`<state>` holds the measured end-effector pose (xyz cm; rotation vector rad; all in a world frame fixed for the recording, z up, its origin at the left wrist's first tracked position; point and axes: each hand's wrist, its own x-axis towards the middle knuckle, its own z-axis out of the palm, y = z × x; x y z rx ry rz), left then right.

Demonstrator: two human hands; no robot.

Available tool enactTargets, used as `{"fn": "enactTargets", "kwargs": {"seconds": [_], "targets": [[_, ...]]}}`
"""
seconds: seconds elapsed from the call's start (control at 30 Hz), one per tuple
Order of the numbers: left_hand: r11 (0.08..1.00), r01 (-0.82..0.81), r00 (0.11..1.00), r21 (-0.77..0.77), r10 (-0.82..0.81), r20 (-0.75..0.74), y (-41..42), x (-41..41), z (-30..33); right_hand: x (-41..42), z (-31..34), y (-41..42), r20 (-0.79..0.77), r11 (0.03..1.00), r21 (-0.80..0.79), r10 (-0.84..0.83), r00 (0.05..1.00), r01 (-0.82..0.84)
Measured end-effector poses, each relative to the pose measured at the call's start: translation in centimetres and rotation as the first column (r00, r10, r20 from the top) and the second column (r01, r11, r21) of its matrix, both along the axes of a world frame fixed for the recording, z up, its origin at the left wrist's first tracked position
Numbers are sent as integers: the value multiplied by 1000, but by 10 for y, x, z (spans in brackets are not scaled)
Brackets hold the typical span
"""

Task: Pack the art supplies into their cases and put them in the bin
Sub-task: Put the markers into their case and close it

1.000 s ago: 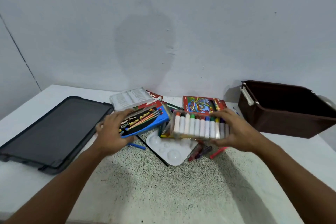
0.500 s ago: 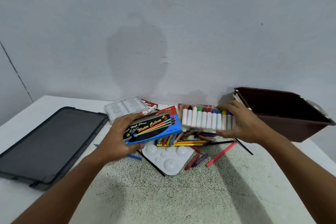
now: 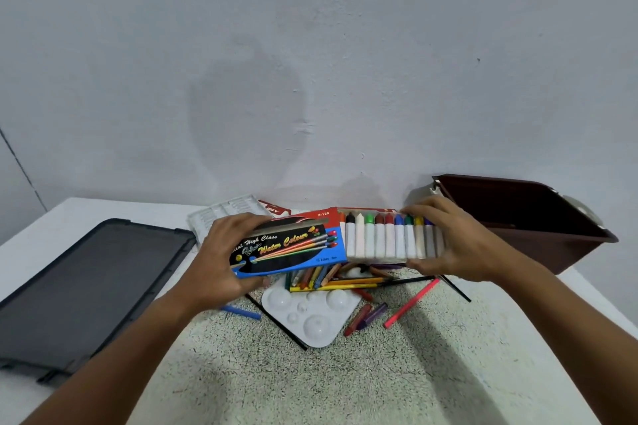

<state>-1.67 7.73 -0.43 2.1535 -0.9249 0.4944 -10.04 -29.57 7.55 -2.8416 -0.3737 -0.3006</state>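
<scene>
Blue water-colour box (image 3: 288, 248) in the left hand (image 3: 221, 262) and the tray of paint tubes (image 3: 392, 238) pinched in the right hand (image 3: 452, 245) have come up off the desk since a second ago and now meet end to end, so sliding the tray in looks next. Count: ten tube caps visible, one white palette (image 3: 310, 314), one brown bin (image 3: 524, 217) at the desk's right edge, empty as far as shown.
</scene>
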Motion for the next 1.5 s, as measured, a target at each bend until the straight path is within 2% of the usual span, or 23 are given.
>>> {"fn": "enactTargets", "kwargs": {"seconds": [0.23, 0.4, 0.47, 0.5, 0.57, 0.63, 0.77, 0.83, 0.97, 1.03, 1.13, 1.2, 1.27, 1.37, 1.5], "targets": [[996, 83, 993, 24, -84, 88, -23, -7, 13, 1, 1, 25, 36, 997, -32, 72, 997, -71], [999, 33, 995, -17, -31, 93, -24, -8, 16, 0, 0, 37, 224, 997, -79, 31, 974, -14], [999, 17, 996, -44, -13, 94, -22, -10, 16, -2, -3, 40, 243, 999, 6, -49, 969, 49], [998, 7, 995, -56, -2, 95, -22, -10, 16, -3, -5, 42, 217, 992, 100, -103, 971, 83], [997, -20, 994, -71, 28, 106, -22, -12, 15, -6, -11, 46, 161, 935, 326, -202, 966, 141], [996, -48, 991, -70, 56, 123, -23, -11, 14, -7, -17, 53, 118, 836, 516, -284, 952, 185], [996, -61, 989, -59, 68, 128, -26, -11, 13, -12, -21, 65, 40, 682, 710, -288, 957, 176], [998, -40, 991, -43, 45, 123, -32, -12, 15, -14, -22, 71, 22, 648, 750, -220, 975, 130], [1000, -10, 993, -27, 13, 117, -51, -13, 16, -14, -30, 76, 13, 692, 720, -91, 996, 54], [998, -14, 996, -56, 19, 91, -55, -13, 14, -13, -29, 75, 33, 587, 808, -129, 991, 50], [997, -17, 997, -74, 22, 76, -57, -14, 10, -11, -21, 65, -68, 335, 931, -233, 970, 145], [997, -15, 998, -76, 19, 62, -60, -15, 9, -11, -20, 58, -163, 226, 955, -151, 975, 194], [997, -5, 999, -82, 10, 49, -63, -17, 9, -13, -22, 53, -182, 186, 963, -73, 981, 193], [996, 12, 999, -87, -8, 39, -69, -19, 8, -12, -27, 46, -157, 124, 979, -54, 986, 163], [995, 14, 999, -96, -11, 33, -77, -20, 5, -9, -34, 40, -142, 138, 979, -65, 988, 149]]}}
